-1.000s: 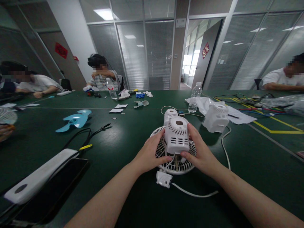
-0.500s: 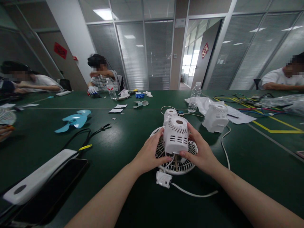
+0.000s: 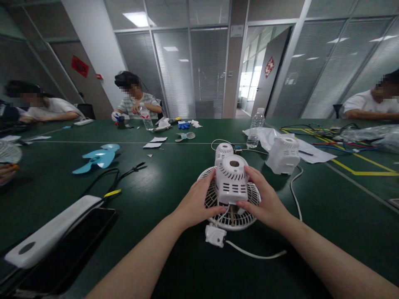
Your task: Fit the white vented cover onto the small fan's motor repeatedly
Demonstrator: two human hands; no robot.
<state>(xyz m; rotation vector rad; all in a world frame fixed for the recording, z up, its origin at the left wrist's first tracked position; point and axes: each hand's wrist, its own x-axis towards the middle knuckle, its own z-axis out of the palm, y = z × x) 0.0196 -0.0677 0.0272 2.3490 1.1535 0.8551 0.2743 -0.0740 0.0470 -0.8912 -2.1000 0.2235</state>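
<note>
Between my two hands is a white vented fan motor housing point(image 3: 233, 182), with a round hole on top and slots in its side. My left hand point(image 3: 198, 199) grips its left side, thumb near the lower edge. On the right side, my right hand point(image 3: 264, 198) curls its fingers round the housing, thumb at the bottom. Under it lies a round white fan grille point(image 3: 238, 224), partly hidden by the housing and hands. A small white block point(image 3: 215, 235) with a cord sits in front of the grille. Behind stands another white vented housing point(image 3: 223, 150).
A third white housing point(image 3: 283, 154) and a clear bottle point(image 3: 256, 128) stand to the right. Leftward lie blue fan blades point(image 3: 98, 159), a white power strip point(image 3: 52, 232) and a black phone point(image 3: 68, 249). Several people sit around the green table point(image 3: 149, 249); a person point(image 3: 135, 101) is opposite.
The housing in my hands has tilted slightly, its top hole turned more toward me; my hands keep nearly the same hold. The person opposite has lowered an arm toward the bottle.
</note>
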